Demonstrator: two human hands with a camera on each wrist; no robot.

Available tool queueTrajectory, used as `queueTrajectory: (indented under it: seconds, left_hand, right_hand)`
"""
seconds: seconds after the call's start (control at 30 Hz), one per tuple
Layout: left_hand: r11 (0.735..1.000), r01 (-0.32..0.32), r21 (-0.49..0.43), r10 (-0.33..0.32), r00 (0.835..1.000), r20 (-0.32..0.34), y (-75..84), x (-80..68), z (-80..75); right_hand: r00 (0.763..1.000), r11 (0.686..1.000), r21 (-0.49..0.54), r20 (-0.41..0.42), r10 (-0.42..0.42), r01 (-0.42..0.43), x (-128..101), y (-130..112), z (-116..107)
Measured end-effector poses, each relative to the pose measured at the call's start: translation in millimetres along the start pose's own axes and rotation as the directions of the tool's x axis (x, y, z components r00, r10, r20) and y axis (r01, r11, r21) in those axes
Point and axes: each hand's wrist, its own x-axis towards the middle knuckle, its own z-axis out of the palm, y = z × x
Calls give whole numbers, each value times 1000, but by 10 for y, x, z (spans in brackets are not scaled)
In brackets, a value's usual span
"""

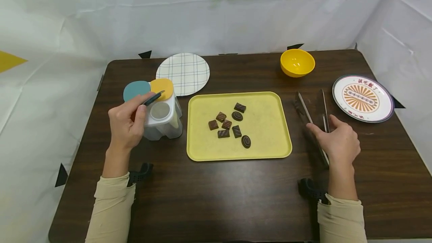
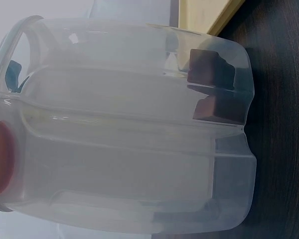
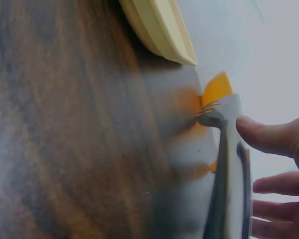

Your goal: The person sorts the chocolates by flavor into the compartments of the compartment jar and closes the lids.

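head view: the left hand (image 1: 126, 123) pinches a dark teal piece (image 1: 153, 99) between thumb and forefinger, above a clear container (image 1: 163, 128). the piece shows nearly edge-on, slim with a hooked tip, its long axis pointing away from the grip, rightward and slightly forward. just ahead of that grip lie a teal lid (image 1: 136, 88) and a yellow lid (image 1: 163, 86); right of it is an uncovered round opening. the right hand (image 1: 339, 141) has its thumb by a long metal strip (image 1: 305, 107) that slants forward and left; a thinner metal strip (image 1: 324, 102) points almost straight ahead. ahead and right of this grip, a plate (image 1: 361, 98) bears chinese characters too small to read surely.

left wrist view: the clear container's ribbed wall shows two brown blocks (image 2: 211, 69) at its base.

right wrist view: a silvery fork head (image 3: 212, 117) points forward beside a flat strip. thumb and fingers stand apart on either side; whether they press the metal, i cannot tell.
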Motion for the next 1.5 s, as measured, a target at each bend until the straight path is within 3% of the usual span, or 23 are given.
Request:
queueTrajectory:
  seconds: [0.1, 0.23, 0.33, 0.4, 0.5, 0.6, 0.77, 0.97, 1.1, 1.23, 1.4, 1.5]
  left_hand:
    - [1000, -1, -5, 1, 1000, 12, -2, 1, -2]
    - [1000, -8, -17, 8, 999, 31, -14, -15, -6]
    - [999, -14, -30, 15, 999, 39, -18, -29, -10]
    - [999, -20, -31, 21, 999, 44, -16, -31, -16]
    - [999, -34, -31, 35, 998, 58, -10, -32, -24]
    - [998, -58, -16, 59, 996, 71, -2, -31, -24]
    - [993, -115, 39, 111, 990, 84, 0, -46, -9]
    - [982, -153, 110, 142, 985, 103, 0, -82, -5]
    - [980, -167, 111, 156, 983, 98, -1, -89, -2]
    - [975, -183, 123, 172, 980, 96, -3, -91, 1]
    - [975, -182, 125, 172, 981, 88, -9, -95, 11]
    - [976, -176, 129, 166, 983, 84, -8, -93, 17]
  right_hand:
    - [996, 999, 39, -91, -24, 27, -21, -56, -32]
    - [973, 992, 95, -224, -61, 84, -67, -178, -85]
    - [941, 975, 126, -308, -138, 184, -119, -314, -92]
    - [907, 947, 139, -356, -226, 290, -155, -425, -65]
    - [828, 871, 137, -408, -385, 472, -210, -597, 26]
    - [753, 783, 121, -395, -526, 610, -264, -764, 164]
    - [660, 670, 85, -298, -689, 738, -402, -1027, 423]
    - [529, 510, 142, -202, -824, 848, -588, -1358, 652]
    - [415, 384, 186, -171, -894, 904, -704, -1615, 741]
    - [285, 253, 211, -136, -949, 944, -816, -1872, 787]
    - [150, 130, 190, -92, -984, 973, -894, -2139, 814]
    - [52, 37, 176, -77, -996, 984, -917, -2268, 836]
